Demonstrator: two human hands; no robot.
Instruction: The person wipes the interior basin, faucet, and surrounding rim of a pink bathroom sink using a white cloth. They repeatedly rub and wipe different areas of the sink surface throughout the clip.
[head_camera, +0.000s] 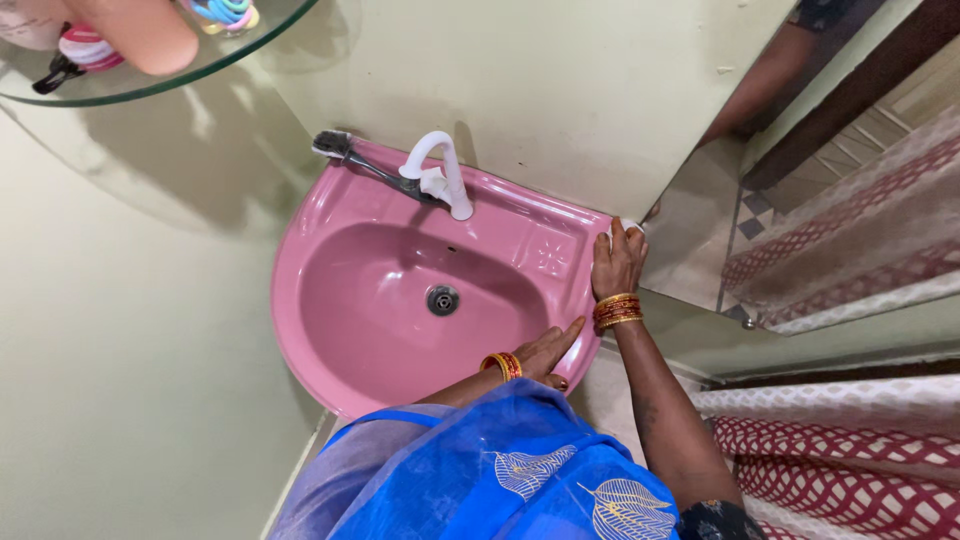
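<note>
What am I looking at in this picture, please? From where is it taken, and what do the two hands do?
There is no machine here. A person wears one camera on the head, and it looks straight down, so you see their own arms and blue garment from above.

Below is a pink sink on a pale wall, with a white tap and a drain. A brush lies on the back rim.

The right hand presses something small and white at the sink's right corner; what it is cannot be told. The left hand rests flat on the front rim, holding nothing. Top left is a glass shelf with small items.
</note>
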